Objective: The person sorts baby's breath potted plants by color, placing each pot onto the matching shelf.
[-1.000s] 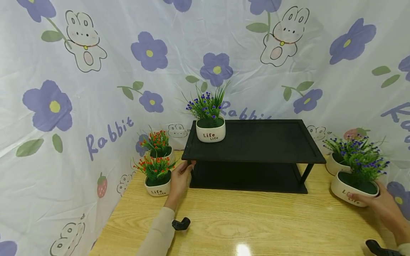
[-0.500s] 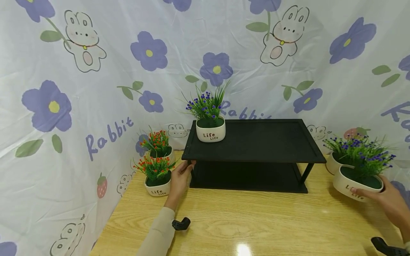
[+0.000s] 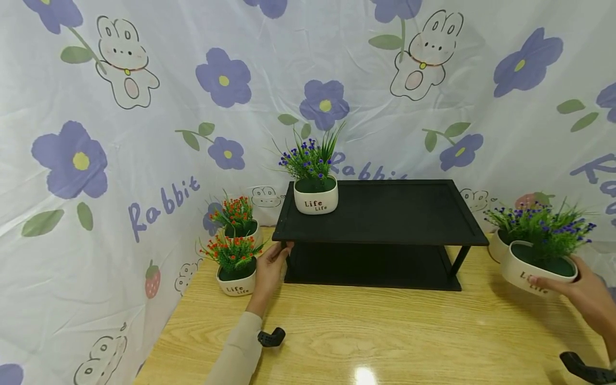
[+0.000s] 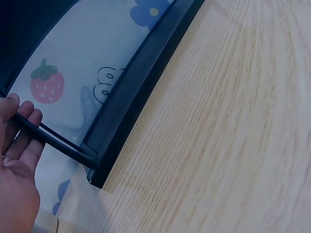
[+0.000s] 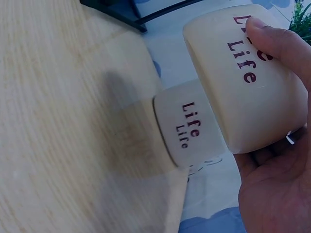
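My right hand point(image 3: 589, 294) grips a white "Life" flowerpot point(image 3: 536, 271) with purple flowers, thumb on its front and fingers behind. In the right wrist view this flowerpot point(image 5: 248, 82) is lifted above the table, its shadow below. A second purple-flowered pot point(image 5: 189, 126) stands behind it on the table. At the rack's left end, my left hand point(image 3: 270, 267) holds the front post of the black two-tier rack point(image 3: 399, 214). The left wrist view shows that post point(image 4: 60, 145) between thumb and fingers. Another purple-flowered pot point(image 3: 316, 197) sits on the top tier's left side.
Two pots with orange-red flowers stand left of the rack, the front pot point(image 3: 237, 280) close beside my left wrist. The lower tier point(image 3: 370, 264) lies under the top one. A rabbit-print cloth point(image 3: 159, 133) hangs behind the wooden table point(image 3: 385, 331).
My right hand has raised the purple-flowered pot off the table and shifted it slightly right. My left hand stays on the rack's post.
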Tool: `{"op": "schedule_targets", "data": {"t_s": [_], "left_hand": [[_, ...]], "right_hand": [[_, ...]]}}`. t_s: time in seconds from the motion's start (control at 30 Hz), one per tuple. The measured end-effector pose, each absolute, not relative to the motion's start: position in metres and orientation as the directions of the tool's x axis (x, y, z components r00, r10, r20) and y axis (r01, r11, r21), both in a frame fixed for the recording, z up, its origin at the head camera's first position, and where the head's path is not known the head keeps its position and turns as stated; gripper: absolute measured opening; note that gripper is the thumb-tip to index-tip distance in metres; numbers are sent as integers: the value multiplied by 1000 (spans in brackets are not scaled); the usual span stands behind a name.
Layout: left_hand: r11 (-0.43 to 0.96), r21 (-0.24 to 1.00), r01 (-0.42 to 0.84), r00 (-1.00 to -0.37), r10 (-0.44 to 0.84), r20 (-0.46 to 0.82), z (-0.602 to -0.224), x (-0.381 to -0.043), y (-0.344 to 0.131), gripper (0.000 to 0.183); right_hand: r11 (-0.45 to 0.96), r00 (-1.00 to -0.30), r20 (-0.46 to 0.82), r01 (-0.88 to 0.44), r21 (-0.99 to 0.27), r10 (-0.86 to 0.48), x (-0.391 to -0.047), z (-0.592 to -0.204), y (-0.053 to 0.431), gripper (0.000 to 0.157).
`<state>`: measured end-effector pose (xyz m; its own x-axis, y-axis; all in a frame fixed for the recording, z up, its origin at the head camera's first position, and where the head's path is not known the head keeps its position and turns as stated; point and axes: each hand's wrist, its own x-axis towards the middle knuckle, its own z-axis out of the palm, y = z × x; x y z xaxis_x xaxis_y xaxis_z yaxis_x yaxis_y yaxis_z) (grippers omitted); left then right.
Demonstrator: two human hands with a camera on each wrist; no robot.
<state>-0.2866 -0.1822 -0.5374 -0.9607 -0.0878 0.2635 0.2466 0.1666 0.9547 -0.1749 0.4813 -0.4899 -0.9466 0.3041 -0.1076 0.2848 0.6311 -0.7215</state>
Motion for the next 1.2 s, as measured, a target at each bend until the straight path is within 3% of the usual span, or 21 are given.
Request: {"op": "schedule_targets", "data": {"t_s": [0.43, 0.73, 1.2], "left_hand": [[187, 947, 260, -956, -87, 280, -537, -286, -181, 39], [184, 954, 236, -961, -100, 257, -537, -287, -183, 40], [191, 952, 239, -958, -114, 263, -540, -290, -183, 38]], "right_hand": [[682, -956, 4, 206, -702, 292, -180, -467, 480, 116], [625, -957, 44, 152, -766, 286, -186, -445, 476, 111], [651, -965, 114, 71, -756, 238, -199, -411, 467, 114]]}}
